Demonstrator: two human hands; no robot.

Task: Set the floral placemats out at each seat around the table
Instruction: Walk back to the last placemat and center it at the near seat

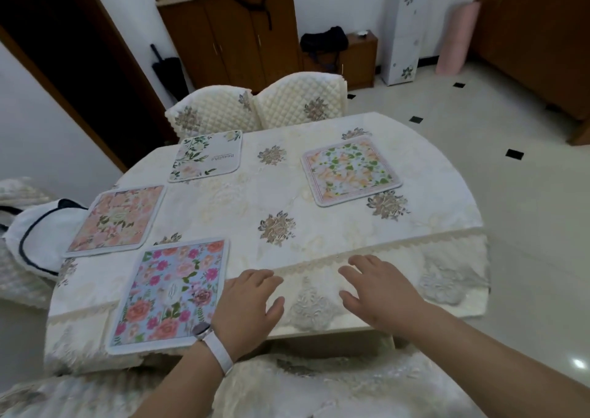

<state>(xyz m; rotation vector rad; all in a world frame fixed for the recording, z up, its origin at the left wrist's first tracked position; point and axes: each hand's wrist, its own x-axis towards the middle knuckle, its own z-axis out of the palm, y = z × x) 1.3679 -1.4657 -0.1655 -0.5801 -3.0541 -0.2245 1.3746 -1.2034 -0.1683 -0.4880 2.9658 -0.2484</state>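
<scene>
Several floral placemats lie flat on the cream tablecloth (242,200). A blue one with pink roses (169,293) sits at the near edge, partly over it. A peach one (115,219) lies at the left. A white one with green leaves (207,156) lies at the far side. A pink-bordered one with orange and green flowers (349,170) lies at the right. My left hand (249,306), a white watch on its wrist, hovers open just right of the blue mat. My right hand (380,290) is open over the folded-back hem of the cloth, holding nothing.
Two quilted cream chairs (255,105) stand at the far side. A white bag with dark trim (38,232) rests on a chair at the left. A covered chair back (287,392) is right below me. Wooden cabinets line the back wall; tiled floor lies to the right.
</scene>
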